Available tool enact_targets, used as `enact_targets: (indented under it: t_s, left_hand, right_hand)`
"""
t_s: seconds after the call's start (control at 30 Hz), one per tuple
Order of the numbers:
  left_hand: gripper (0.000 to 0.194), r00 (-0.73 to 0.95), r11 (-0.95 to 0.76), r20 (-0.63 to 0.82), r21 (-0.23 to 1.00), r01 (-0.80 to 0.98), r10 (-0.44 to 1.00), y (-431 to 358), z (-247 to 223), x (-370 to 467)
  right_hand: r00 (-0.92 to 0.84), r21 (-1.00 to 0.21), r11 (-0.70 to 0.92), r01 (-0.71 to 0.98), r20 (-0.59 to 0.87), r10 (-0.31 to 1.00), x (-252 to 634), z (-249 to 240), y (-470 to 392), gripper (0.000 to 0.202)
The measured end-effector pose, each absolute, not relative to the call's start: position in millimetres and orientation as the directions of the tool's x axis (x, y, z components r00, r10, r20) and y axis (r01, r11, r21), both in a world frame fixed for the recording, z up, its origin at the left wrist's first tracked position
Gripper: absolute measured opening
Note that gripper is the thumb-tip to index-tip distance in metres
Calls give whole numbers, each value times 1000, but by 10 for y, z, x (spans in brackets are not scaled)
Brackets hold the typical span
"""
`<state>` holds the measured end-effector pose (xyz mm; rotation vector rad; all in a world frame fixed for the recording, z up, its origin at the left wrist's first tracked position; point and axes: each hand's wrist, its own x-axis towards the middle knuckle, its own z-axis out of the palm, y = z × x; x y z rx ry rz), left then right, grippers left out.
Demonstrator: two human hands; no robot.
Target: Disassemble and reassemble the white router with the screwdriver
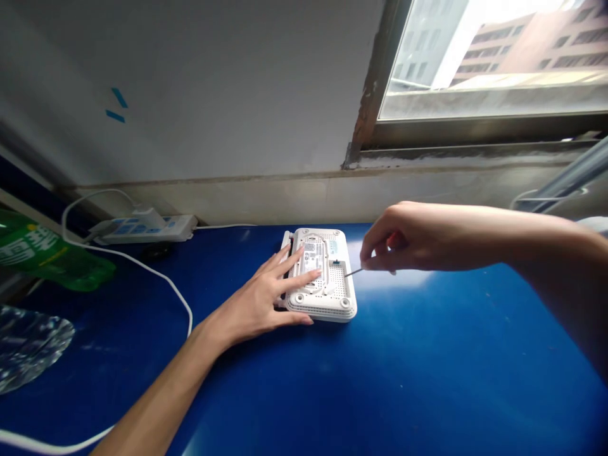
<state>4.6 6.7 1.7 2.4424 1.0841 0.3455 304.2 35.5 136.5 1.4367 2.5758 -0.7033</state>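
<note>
A white router (339,282) lies with its vented, labelled underside up on the blue table. Spread across its left side is my left hand (266,288), fingers apart, with some fingertips resting on the label area and the thumb along the near edge. My right hand (392,240) is closed on a thin screwdriver (354,273) at the router's right side. The metal shaft points left, its tip at the recessed panel; whether it touches a screw I cannot tell. A bit of red shows between the fingers, and the rest of the handle is hidden.
A white power strip (178,229) with a plugged-in adapter stands by the wall at the left. Its white cable (173,288) curves across the table. Green (52,253) and clear (33,345) plastic bottles lie at the left edge. A window (489,63) is at upper right.
</note>
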Motion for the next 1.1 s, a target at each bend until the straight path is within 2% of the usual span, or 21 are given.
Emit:
enact_targets:
  t_s: [0.1, 0.17, 0.23, 0.33, 0.4, 0.57, 0.83, 0.97, 1.1]
  left_hand:
    - [65, 675, -597, 13, 480, 643, 738, 115, 143, -118]
    - [51, 609, -540, 12, 476, 695, 793, 108, 221, -131]
    - [50, 516, -487, 69, 456, 745, 854, 74, 279, -36]
    - [48, 434, -470, 181, 314, 825, 882, 2, 324, 262]
    - [60, 418, -448, 168, 235, 862, 893, -31, 329, 491]
    - [90, 296, -300, 49, 187, 935, 954, 39, 319, 928]
    - [94, 257, -268, 76, 266, 926, 963, 289, 284, 1187]
    - [95, 270, -281, 78, 254, 925, 960, 321, 299, 1176]
    - [103, 357, -357, 49, 265, 896, 933, 283, 378, 1137]
  right_hand:
    - [-477, -559, 289, 777, -224, 850, 3324, 1135, 362, 37]
    - [-365, -650, 175, 740, -169, 915, 3428, 906, 344, 48]
    - [-236, -726, 100, 681, -88, 968, 3464, 656, 327, 53]
    - [25, -792, -27, 610, -14, 1000, 3444, 321, 313, 49]
    - [89, -798, -40, 602, 18, 996, 3413, 153, 305, 43]
    - [65, -737, 15, 675, 80, 995, 3368, -49, 252, 39]
    - [30, -669, 63, 741, 127, 992, 3384, -83, 173, 36]
    - [-10, -649, 91, 755, 128, 992, 3370, -64, 160, 33]
    - [12, -646, 70, 760, 120, 993, 3381, -60, 163, 32]
